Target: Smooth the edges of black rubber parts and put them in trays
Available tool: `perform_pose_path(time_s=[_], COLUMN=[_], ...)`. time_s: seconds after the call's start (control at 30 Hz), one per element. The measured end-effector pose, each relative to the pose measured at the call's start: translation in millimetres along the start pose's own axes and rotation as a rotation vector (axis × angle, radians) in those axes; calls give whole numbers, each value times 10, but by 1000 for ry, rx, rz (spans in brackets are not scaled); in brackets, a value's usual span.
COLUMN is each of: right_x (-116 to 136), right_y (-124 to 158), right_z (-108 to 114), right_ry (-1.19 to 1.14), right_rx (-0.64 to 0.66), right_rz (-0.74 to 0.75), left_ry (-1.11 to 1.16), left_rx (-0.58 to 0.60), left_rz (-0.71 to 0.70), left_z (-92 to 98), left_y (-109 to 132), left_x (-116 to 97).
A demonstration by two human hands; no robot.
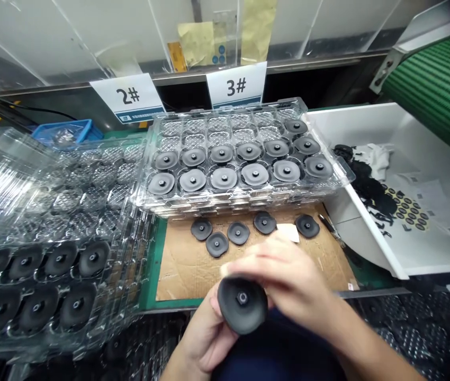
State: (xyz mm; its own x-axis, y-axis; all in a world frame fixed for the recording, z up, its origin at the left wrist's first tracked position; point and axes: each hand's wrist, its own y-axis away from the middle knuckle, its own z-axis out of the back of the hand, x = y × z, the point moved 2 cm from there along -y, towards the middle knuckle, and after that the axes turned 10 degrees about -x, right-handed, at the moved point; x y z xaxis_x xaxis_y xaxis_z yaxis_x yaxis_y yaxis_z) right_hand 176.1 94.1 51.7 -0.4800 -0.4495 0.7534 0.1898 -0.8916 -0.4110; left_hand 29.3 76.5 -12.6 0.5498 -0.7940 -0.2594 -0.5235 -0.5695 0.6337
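A black dished disc (242, 312) with a small round fitting at its centre is held close to my body, between both hands. My left hand (209, 338) grips it from the left and below, its fingers curled behind the rim. My right hand (288, 272) is closed over the top and right rim; some of its fingertips are hidden behind the disc. Ahead of my hands, several loose discs of the same kind (238, 233) lie on a cardboard sheet (181, 270). Beyond them, a clear plastic tray (145, 185) on a stack holds more discs, mostly in its nearer rows.
At left, another clear tray (119, 248) holds discs in its near rows. A white bin (439, 254) at right contains black scraps and small labels. A pen-like tool (330, 228) lies beside the bin. A blue basket (90, 129) sits behind, near signs marked 2# and 3#.
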Motion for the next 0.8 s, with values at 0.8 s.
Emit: perform_pose_path(time_s=[0.8], right_x=[227], right_y=[14], right_z=[-181], right_ry=[-160], right_rx=[124], right_rz=[-231], left_ry=[-56], left_rx=[-146], left_rz=[-143], left_z=[82], left_y=[-54], left_x=[-55])
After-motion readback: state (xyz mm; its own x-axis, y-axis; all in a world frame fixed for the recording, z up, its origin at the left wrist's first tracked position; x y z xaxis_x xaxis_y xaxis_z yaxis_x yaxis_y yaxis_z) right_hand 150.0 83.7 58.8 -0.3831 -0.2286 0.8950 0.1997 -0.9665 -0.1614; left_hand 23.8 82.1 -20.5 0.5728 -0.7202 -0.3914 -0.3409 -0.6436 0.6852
